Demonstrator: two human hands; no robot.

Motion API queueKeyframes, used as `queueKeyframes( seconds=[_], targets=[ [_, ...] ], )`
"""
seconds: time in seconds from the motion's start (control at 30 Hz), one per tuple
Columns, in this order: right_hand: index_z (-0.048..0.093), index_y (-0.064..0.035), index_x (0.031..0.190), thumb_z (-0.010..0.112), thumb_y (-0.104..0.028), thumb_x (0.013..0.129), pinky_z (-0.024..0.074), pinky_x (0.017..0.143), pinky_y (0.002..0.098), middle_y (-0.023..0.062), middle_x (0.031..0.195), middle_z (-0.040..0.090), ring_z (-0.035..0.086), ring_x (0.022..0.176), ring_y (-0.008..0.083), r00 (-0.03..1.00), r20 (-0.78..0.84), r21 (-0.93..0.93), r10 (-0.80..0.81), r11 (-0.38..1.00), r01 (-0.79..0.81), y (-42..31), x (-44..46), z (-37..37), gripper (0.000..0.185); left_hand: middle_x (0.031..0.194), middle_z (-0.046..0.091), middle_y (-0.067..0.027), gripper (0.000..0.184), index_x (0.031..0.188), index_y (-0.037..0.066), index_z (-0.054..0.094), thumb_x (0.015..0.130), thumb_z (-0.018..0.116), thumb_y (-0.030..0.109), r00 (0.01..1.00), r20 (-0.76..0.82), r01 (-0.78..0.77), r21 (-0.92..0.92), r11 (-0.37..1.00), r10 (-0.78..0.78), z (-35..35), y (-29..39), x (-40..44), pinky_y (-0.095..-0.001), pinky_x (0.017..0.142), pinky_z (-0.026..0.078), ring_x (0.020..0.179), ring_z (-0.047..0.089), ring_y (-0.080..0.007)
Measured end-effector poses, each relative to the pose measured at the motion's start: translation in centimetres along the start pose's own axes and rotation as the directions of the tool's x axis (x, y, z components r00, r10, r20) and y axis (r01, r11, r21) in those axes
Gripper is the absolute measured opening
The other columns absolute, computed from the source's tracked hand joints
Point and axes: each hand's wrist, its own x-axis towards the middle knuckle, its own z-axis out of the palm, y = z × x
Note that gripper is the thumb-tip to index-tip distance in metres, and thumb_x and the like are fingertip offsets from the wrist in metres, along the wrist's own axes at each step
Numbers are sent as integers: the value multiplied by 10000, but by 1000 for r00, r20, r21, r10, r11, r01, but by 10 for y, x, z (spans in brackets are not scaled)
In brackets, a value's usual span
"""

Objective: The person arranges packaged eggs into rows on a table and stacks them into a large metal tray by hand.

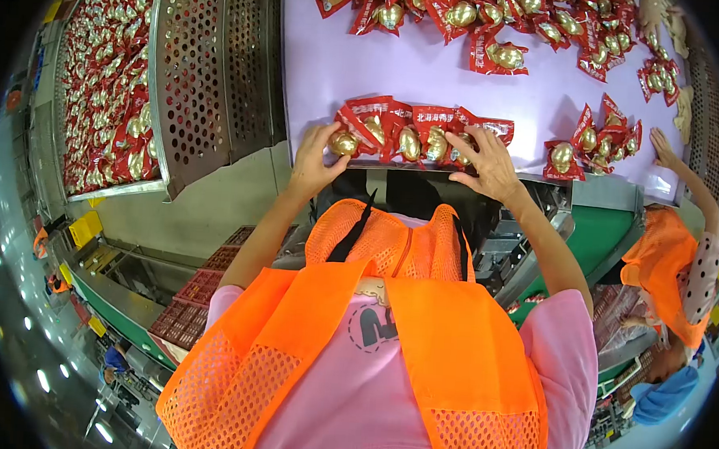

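Against left hand (pixel 317 159), red packets (pixel 410 143), side-by-side

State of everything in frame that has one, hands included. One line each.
left hand: open, fingers curved at row's left end
right hand: open, fingers over row's right end
near packet row: lined up, overlapping, along table edge
far packets: scattered, overlapping
metal bin: heaped with packets
red crates: stacked
orange vest: worn over pink shirt
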Motion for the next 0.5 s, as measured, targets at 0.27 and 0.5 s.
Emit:
queueKeyframes(
  seconds=[0.27,0.5],
  targets=[
    [437,-243,1493,567,-653,841,453,858,449,127,1201,521,530,1033,310,1000,26,24,-7,1000,6,1,3,3,782,1347,486,-194,710,1432,191,501,779,765,288,963,238,-186,233,955,130,-21,30,31,-486,1004,413,1206,484,-381],
    [452,-263,1464,648,-511,858,509,824,422,116,1123,511,541,1012,299,994,63,26,88,996,-89,-18,17,25,683,1255,491,-141,683,1416,248,515,805,726,469,921,358,-259,267,928,154,38,15,36,-502,924,454,1153,510,-344]
  ],
)
